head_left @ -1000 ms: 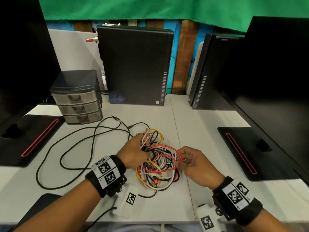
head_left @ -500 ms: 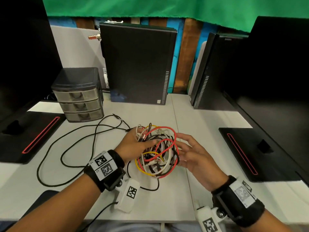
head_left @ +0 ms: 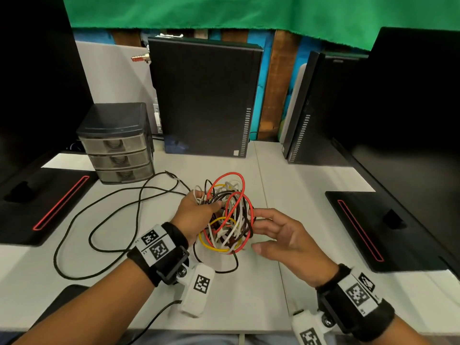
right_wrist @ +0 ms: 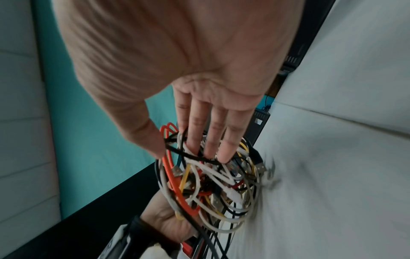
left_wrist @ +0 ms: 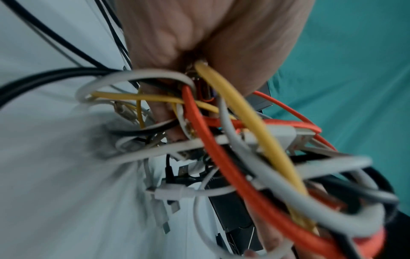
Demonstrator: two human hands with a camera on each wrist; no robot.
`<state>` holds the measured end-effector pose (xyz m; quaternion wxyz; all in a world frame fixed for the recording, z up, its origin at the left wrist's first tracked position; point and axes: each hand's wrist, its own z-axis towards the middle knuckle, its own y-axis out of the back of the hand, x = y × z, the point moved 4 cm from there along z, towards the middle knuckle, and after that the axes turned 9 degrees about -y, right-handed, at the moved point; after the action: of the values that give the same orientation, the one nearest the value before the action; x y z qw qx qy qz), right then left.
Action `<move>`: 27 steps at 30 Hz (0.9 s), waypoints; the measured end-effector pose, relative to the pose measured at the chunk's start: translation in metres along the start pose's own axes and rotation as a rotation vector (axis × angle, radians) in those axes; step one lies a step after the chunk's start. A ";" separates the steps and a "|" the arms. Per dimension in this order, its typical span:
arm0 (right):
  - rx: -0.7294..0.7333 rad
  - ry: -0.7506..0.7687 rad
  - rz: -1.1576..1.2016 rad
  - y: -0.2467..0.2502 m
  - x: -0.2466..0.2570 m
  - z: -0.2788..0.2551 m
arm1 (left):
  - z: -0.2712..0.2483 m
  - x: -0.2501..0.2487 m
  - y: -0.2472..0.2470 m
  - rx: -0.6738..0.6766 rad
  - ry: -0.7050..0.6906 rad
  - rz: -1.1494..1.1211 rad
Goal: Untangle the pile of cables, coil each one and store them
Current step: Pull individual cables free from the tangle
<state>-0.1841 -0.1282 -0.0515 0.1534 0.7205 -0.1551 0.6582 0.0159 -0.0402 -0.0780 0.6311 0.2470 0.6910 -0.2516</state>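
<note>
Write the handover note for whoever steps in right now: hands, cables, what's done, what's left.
Left hand: grips the cable tangle and holds it up off the desk.
Right hand: open, straight fingers touching the tangle's right side, no grip.
The long black cable lies loose on the desk to the left, one end running into the tangle.
The drawer unit at back left has all three drawers shut.
Done: nothing separated, coiled or stored.
Left: pull each cable free, coil it, store it.

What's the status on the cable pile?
Left hand grips the cable tangle, lifted off the desk. Right hand open, fingers straight against the tangle. Nothing coiled yet; long black cable trails alongside.
</note>
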 end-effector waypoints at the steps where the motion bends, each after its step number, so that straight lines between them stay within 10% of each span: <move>1: -0.013 0.009 -0.015 0.000 0.001 0.000 | 0.000 0.000 0.000 -0.003 -0.002 0.001; 18: -0.858 0.027 -0.126 0.127 0.046 -0.021 | 0.039 -0.025 0.093 -0.394 -0.173 0.389; 27: -0.737 -0.140 -0.394 0.131 0.049 -0.028 | 0.039 -0.026 0.090 -0.385 -0.128 0.212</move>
<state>-0.2608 -0.2359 0.0020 0.5127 0.6764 -0.2495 0.4663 0.1068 0.0012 -0.0586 0.7320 0.1767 0.6550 -0.0627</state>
